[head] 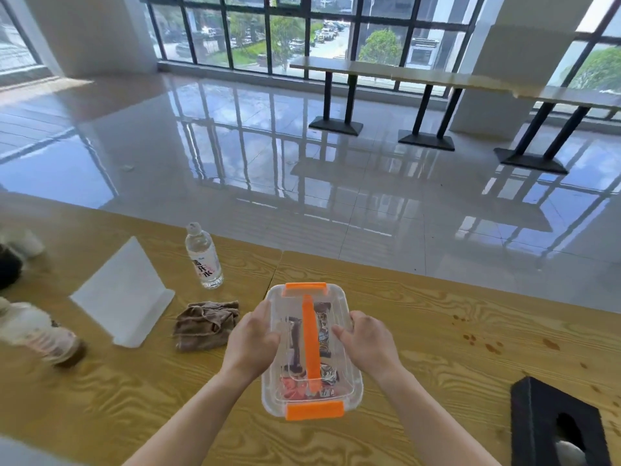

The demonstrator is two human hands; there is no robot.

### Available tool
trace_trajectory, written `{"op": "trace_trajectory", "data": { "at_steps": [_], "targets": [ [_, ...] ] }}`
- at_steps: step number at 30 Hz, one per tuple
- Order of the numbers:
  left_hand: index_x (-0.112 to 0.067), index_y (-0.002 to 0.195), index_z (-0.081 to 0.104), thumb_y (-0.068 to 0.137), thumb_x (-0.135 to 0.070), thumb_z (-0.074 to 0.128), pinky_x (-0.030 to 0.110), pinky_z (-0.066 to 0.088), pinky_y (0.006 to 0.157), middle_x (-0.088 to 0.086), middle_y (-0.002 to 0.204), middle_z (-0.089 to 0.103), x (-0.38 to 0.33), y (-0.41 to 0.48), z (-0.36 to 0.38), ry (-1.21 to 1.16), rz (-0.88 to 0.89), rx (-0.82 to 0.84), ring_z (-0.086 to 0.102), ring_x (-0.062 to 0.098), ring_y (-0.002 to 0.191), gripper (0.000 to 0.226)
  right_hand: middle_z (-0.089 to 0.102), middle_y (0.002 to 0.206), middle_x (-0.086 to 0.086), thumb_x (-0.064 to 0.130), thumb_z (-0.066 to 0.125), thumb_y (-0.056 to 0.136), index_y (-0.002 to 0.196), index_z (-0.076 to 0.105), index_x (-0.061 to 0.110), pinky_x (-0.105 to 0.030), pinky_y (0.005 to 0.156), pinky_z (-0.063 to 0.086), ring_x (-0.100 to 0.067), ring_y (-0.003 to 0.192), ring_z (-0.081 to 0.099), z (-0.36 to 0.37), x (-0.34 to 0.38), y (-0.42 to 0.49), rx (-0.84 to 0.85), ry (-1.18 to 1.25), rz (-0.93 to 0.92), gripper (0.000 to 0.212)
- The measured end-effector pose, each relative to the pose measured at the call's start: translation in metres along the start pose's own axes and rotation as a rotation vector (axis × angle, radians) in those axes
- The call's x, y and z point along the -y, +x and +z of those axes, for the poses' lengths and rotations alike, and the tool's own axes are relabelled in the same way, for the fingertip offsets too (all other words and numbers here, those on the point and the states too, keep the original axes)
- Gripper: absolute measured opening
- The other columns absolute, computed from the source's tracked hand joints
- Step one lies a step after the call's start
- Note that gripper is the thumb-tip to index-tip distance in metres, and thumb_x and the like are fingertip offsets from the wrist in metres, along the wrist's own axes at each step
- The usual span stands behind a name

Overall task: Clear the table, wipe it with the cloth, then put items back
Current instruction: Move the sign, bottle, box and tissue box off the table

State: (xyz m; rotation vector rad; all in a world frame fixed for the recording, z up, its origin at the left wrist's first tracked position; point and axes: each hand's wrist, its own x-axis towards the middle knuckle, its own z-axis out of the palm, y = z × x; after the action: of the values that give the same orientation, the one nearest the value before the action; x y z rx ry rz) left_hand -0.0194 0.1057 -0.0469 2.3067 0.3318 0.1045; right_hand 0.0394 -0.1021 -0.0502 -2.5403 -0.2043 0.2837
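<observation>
blurred bottle at left edge; black box cut off.

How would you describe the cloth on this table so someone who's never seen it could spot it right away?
Start at the clear plastic box with orange clips that the left hand and right hand hold on the wooden table. Just left of it, in front of the upright water bottle, lies the cloth. It is the only soft, crumpled, brown thing there.
</observation>
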Motion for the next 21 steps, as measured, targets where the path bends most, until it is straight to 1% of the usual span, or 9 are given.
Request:
{"op": "trace_trajectory", "data": {
  "at_steps": [3, 6, 8, 11, 13, 15, 17, 19, 21],
  "targets": [
    [-0.025, 0.13, 0.057, 0.087, -0.008, 0.057, 0.036, 0.048, 0.074, -0.005, 0.093, 0.069, 0.026, -0.006, -0.029, 0.025, -0.064, -0.079, 0.064, 0.021, 0.091, 0.047, 0.065, 0.082, 0.004, 0.043, 0.06, 0.095, 0.097, 0.063, 0.016, -0.023, 0.058, 0.043, -0.011, 0.072, 0.061, 0.024, 0.035, 0.007, 0.042, -0.011, -0.067, 0.027],
    [-0.026, 0.132, 0.056, 0.088, -0.008, 0.056, 0.033, 0.041, 0.065, -0.012, 0.075, 0.06, 0.052, -0.014, -0.061, 0.048, -0.125, -0.14, 0.058, 0.017, 0.075, 0.048, 0.065, 0.084, 0.004, 0.043, 0.061, 0.095, 0.098, 0.063, 0.015, -0.026, 0.063, 0.048, -0.013, 0.075, 0.062, 0.051, 0.069, 0.011, 0.099, 0.009, -0.12, 0.029],
    [-0.029, 0.129, 0.058, 0.088, -0.011, 0.056, 0.031, 0.041, 0.061, -0.013, 0.074, 0.062, 0.072, -0.02, -0.08, 0.081, -0.149, -0.178, 0.058, 0.012, 0.071, 0.045, 0.066, 0.085, 0.003, 0.043, 0.061, 0.095, 0.099, 0.063, 0.015, -0.028, 0.065, 0.051, -0.014, 0.075, 0.062, 0.069, 0.091, 0.011, 0.139, 0.023, -0.155, 0.029],
    [-0.031, 0.131, 0.056, 0.09, -0.013, 0.057, 0.032, 0.043, 0.064, -0.015, 0.082, 0.064, 0.097, -0.03, -0.107, 0.071, -0.204, -0.22, 0.058, 0.013, 0.074, 0.045, 0.066, 0.086, 0.003, 0.043, 0.06, 0.095, 0.099, 0.062, 0.016, -0.033, 0.07, 0.055, -0.014, 0.077, 0.063, 0.095, 0.123, 0.011, 0.205, 0.042, -0.19, 0.027],
    [-0.032, 0.133, 0.054, 0.09, -0.013, 0.058, 0.035, 0.048, 0.07, -0.008, 0.092, 0.069, 0.115, -0.037, -0.123, 0.067, -0.249, -0.242, 0.063, 0.019, 0.083, 0.047, 0.066, 0.086, 0.003, 0.042, 0.06, 0.095, 0.099, 0.062, 0.017, -0.032, 0.068, 0.054, -0.014, 0.077, 0.062, 0.112, 0.145, 0.011, 0.243, 0.04, -0.21, 0.026],
    [-0.029, 0.131, 0.056, 0.089, -0.011, 0.056, 0.035, 0.048, 0.074, -0.003, 0.104, 0.072, 0.137, -0.043, -0.138, 0.07, -0.313, -0.264, 0.065, 0.023, 0.093, 0.045, 0.066, 0.086, 0.002, 0.042, 0.061, 0.095, 0.098, 0.062, 0.016, -0.034, 0.068, 0.054, -0.016, 0.077, 0.063, 0.128, 0.168, 0.01, 0.283, 0.038, -0.242, 0.026],
    [-0.025, 0.136, 0.054, 0.089, -0.01, 0.054, 0.035, 0.047, 0.077, 0.001, 0.113, 0.071, 0.158, -0.049, -0.153, 0.091, -0.38, -0.287, 0.064, 0.026, 0.101, 0.049, 0.068, 0.089, -0.002, 0.04, 0.06, 0.096, 0.1, 0.062, 0.015, -0.035, 0.068, 0.053, -0.019, 0.08, 0.064, 0.144, 0.19, 0.008, 0.331, 0.024, -0.268, 0.026],
    [-0.027, 0.138, 0.053, 0.09, -0.009, 0.052, 0.035, 0.046, 0.074, 0.002, 0.111, 0.072, 0.175, -0.056, -0.166, 0.112, -0.412, -0.317, 0.064, 0.028, 0.098, 0.051, 0.068, 0.092, -0.002, 0.038, 0.06, 0.095, 0.101, 0.062, 0.014, -0.034, 0.069, 0.05, -0.021, 0.084, 0.064, 0.161, 0.209, 0.003, 0.384, 0.032, -0.272, 0.025],
    [-0.03, 0.138, 0.052, 0.091, -0.008, 0.051, 0.035, 0.044, 0.068, 0.004, 0.102, 0.072, 0.189, -0.061, -0.179, 0.126, -0.427, -0.348, 0.063, 0.028, 0.088, 0.051, 0.068, 0.09, -0.001, 0.037, 0.059, 0.094, 0.098, 0.062, 0.016, -0.036, 0.072, 0.052, -0.021, 0.084, 0.064, 0.178, 0.225, -0.002, 0.424, 0.055, -0.274, 0.022]
  ]
}}
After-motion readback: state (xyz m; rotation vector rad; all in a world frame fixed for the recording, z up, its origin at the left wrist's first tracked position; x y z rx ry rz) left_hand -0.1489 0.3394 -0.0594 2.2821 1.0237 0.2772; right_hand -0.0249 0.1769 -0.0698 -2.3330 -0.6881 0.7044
